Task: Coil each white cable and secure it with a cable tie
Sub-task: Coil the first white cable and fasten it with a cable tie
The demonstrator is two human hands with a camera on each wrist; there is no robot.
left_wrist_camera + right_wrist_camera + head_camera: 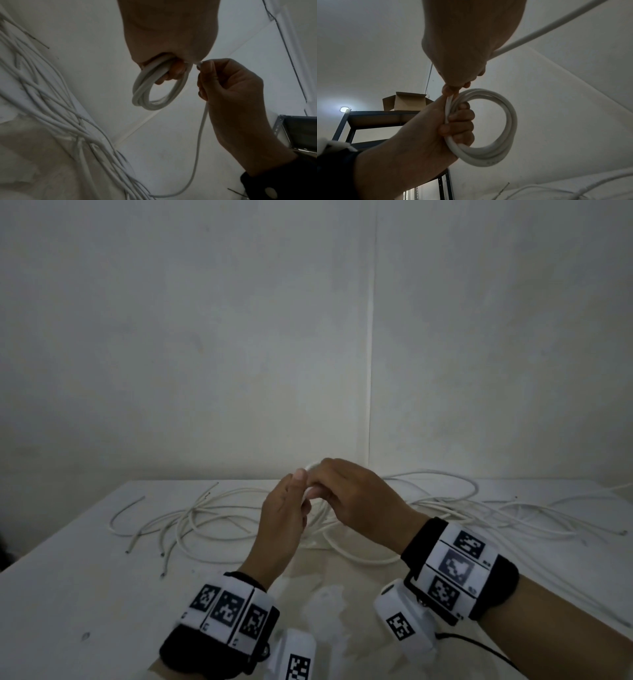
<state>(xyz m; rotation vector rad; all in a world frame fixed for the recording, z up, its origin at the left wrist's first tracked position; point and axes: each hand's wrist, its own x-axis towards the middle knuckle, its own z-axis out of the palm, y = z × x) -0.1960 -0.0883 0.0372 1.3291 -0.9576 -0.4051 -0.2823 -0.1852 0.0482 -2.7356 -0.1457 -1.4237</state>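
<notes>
- Your left hand has its fingers curled through the coil, gripping several white loops in your fist, thumb on top.
- Your right hand is closed, thumb and fingertips pinching the cable's loose strand right beside the coil; that tail hangs down toward the table.
- Both hands meet above the table's middle, the coil raised off the surface.
- Loose white cables lie tangled across the table behind your hands.
- A cardboard box sits atop a dark shelf.
</notes>
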